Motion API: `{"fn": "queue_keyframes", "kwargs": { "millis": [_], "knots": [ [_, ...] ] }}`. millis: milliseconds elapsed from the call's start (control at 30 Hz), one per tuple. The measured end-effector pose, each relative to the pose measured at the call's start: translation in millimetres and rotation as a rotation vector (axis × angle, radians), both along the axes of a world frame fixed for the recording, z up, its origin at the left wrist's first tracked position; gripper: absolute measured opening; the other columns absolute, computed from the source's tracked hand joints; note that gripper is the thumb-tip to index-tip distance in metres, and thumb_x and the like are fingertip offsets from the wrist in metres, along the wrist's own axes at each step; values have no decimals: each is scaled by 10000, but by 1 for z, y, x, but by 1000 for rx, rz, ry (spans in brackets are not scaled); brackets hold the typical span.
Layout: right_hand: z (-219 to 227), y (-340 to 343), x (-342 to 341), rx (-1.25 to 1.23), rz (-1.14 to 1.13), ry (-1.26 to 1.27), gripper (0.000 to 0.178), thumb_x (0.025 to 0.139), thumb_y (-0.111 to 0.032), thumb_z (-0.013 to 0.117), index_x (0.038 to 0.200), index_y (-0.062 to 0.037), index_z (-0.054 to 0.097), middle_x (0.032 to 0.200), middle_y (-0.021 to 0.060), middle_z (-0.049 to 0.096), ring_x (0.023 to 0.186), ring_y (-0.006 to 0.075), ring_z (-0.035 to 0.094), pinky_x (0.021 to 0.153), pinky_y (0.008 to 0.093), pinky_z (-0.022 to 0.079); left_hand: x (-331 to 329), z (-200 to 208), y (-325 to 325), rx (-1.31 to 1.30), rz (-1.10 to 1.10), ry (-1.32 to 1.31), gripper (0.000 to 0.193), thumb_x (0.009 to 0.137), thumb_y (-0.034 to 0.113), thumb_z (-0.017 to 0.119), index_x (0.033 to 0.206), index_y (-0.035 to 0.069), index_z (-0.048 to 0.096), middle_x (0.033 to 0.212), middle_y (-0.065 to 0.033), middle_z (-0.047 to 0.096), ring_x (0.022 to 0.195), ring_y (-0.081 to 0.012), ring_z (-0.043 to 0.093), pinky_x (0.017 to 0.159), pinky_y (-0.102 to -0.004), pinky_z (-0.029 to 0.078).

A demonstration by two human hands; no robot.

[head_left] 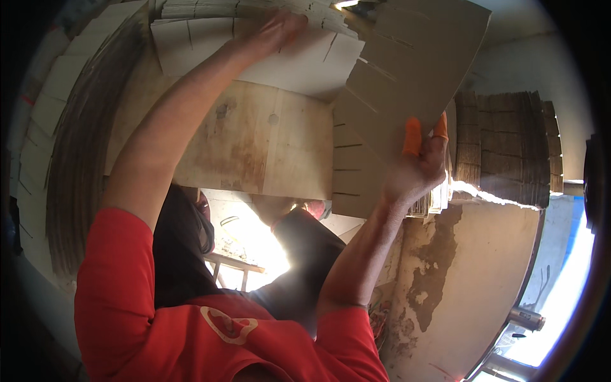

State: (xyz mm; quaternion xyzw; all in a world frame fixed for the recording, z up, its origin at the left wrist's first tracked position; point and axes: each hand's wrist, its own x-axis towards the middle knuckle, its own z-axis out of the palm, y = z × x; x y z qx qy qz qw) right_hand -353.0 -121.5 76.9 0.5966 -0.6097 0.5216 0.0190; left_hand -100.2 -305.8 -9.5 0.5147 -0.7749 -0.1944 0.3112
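Note:
My right hand [420, 164], with orange finger covers on at least two fingertips, grips a grey cardboard sheet [417, 57] by its lower end. Several narrow slots are cut into that sheet, which is tilted up above a stack of similar slotted sheets [349, 172]. At the far side, my left hand [283, 30] is over a pale slotted cardboard sheet [254, 60], near its far edge. Its fingers look curled in and are slightly blurred; what they hold, if anything, is hidden. The two hands are well apart.
A wooden board [223, 137] with dark stains lies between the stacks. Tall rows of cardboard [86, 134] curve along the left, and brown cardboard bundles [509, 143] stand at the right. Below them is a worn panel [474, 267]. Bright light falls beside my legs.

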Motion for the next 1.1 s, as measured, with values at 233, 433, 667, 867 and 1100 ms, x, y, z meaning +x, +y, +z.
{"fn": "queue_keyframes", "kwargs": {
  "millis": [233, 433, 667, 867, 1100],
  "knots": [
    [-2, 1, 2, -28, 47, 8, 383, 900, -25, 608, 1275, 6, 533, 1004, 86, 676, 753, 71, 596, 672, 189, 471, -9, 14, 33, -421, -99, -213, 70, 780, 55, 511, 733, 41, 561, 670, -121, 596, 659, -291, 612, 552, -392, 458],
    [-5, 1, 2, -67, 54, 104, 408, 905, -42, 605, 1300, -5, 508, 986, 116, 693, 728, 78, 627, 621, 210, 498, -26, 17, 68, -290, -162, -264, 100, 722, -28, 567, 790, 44, 581, 701, -72, 615, 677, -264, 622, 554, -391, 466],
    [-1, 8, 6, -75, 59, 178, 406, 903, -61, 611, 1294, -14, 512, 1045, 149, 681, 684, 102, 661, 561, 231, 510, -35, 9, 78, -362, -201, -332, 137, 700, -39, 609, 791, 63, 594, 691, -67, 608, 719, -254, 613, 589, -393, 476],
    [-6, 6, 2, -81, 68, 244, 419, 900, -52, 610, 1304, -24, 502, 1106, 149, 662, 669, 109, 663, 542, 234, 509, -41, 13, 84, -399, -210, -325, 114, 689, -37, 609, 752, 54, 583, 676, -68, 597, 710, -257, 607, 579, -396, 472],
    [-18, 0, 9, -85, 42, 227, 353, 916, -91, 602, 1264, -52, 555, 913, 83, 707, 645, 53, 605, 550, 199, 459, -47, 21, 102, -463, -228, -242, 120, 663, -55, 599, 706, 46, 551, 644, -77, 566, 671, -270, 586, 555, -394, 470]
  ]
}}
